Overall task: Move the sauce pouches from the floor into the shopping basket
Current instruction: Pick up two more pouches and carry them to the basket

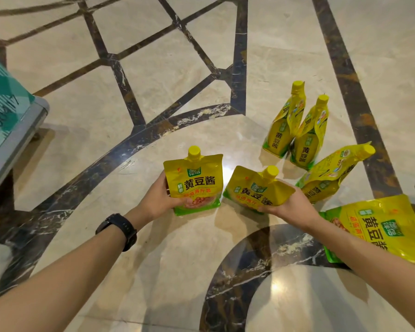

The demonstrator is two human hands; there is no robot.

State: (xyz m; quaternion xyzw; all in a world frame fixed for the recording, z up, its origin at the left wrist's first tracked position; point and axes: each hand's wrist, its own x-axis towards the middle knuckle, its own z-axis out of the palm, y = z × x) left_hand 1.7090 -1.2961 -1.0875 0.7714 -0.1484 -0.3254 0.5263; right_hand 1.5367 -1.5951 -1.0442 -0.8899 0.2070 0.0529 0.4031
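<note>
Fingers (164,188) of the left hand (157,200) wrap the lower left edge of an upright pouch (194,183), thumb across its front, so the label faces me and the cap points up. I take that pouch as my landmark. Just right of it, the right hand (289,208) grips a tilted pouch (256,190) by its lower right corner, thumb on the front and the other fingers behind. The two bags nearly touch at their bases. I judge one bag per hand is meant to halve the trips. Whether either has left the floor (153,80) I cannot tell. Right of the landmark and farther from me, two standing pouches (282,125) sit touching on their gussets. A leaning pouch (331,173) tips over to its right, and a flat pouch (379,228) lies face up beyond that, nearer me. Far left of the landmark is a teal-topped thing (7,92) with a grey rim; I cannot say it is the shopping basket.
</note>
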